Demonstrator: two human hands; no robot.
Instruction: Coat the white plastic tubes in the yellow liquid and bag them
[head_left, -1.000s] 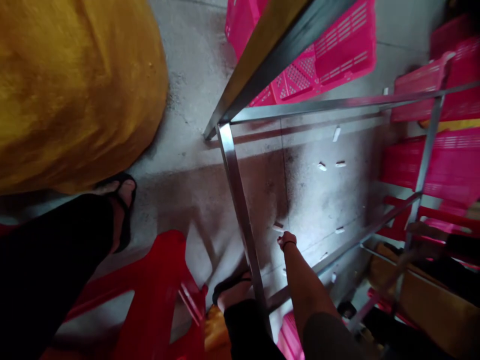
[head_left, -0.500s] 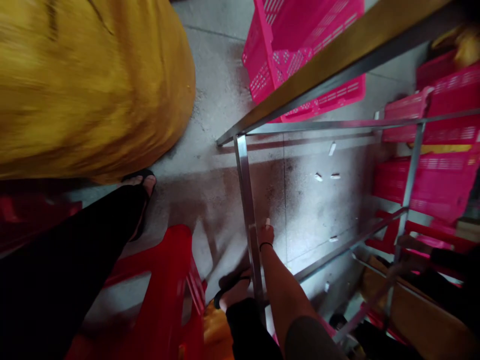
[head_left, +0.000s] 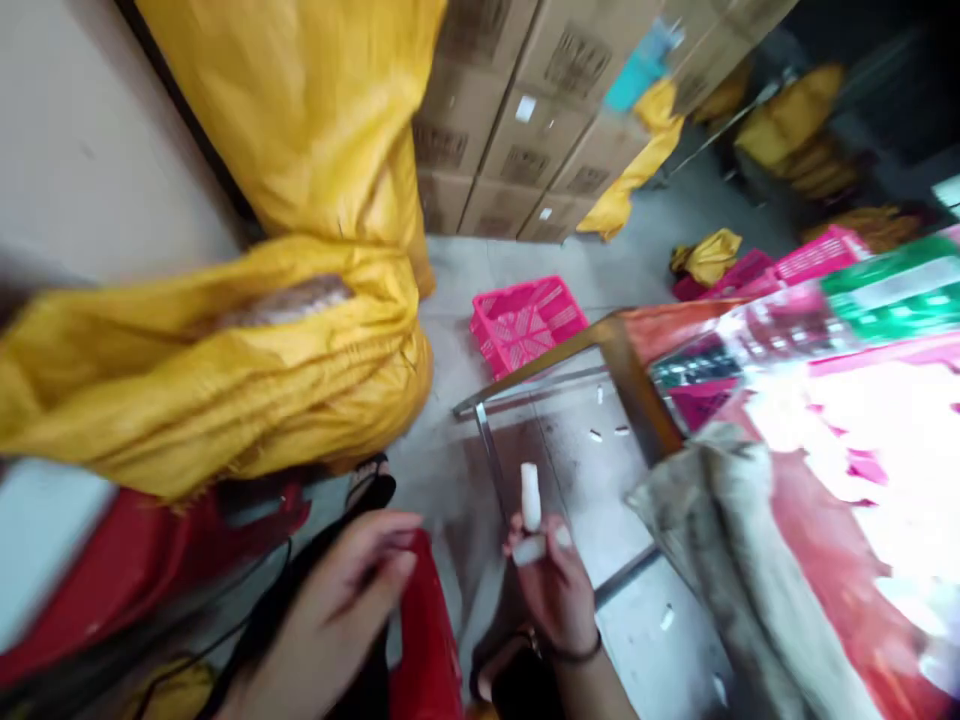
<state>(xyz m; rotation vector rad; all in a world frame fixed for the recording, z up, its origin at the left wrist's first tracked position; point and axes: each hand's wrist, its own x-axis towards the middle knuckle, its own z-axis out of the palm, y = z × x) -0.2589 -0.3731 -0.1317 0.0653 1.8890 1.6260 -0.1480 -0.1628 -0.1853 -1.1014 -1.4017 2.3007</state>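
My right hand (head_left: 551, 580) is raised above the floor, fingers closed around a white, stubby tube-like piece (head_left: 530, 497) that points up. A second white patch (head_left: 529, 549) lies across the fingers below it; whether it is a finger covering or another piece, I cannot tell. To the left, my left hand (head_left: 345, 600) is blurred, its thumb and forefinger loosely curved with a gap between them and nothing visible inside. Similar small white pieces (head_left: 595, 435) are scattered on the floor under the metal-framed table (head_left: 491, 450).
Full yellow sacks (head_left: 300, 370) stand at left, and cardboard boxes (head_left: 517, 140) are stacked behind. A pink crate (head_left: 529, 320) is on the floor. On the table are a grey cloth (head_left: 720, 530) and a green-labelled plastic package (head_left: 892, 280). A red stool (head_left: 427, 640) is below my hands.
My right hand has risen from near the floor under the table frame, and the white piece now shows in it. My left hand has come into view. The view has tilted up.
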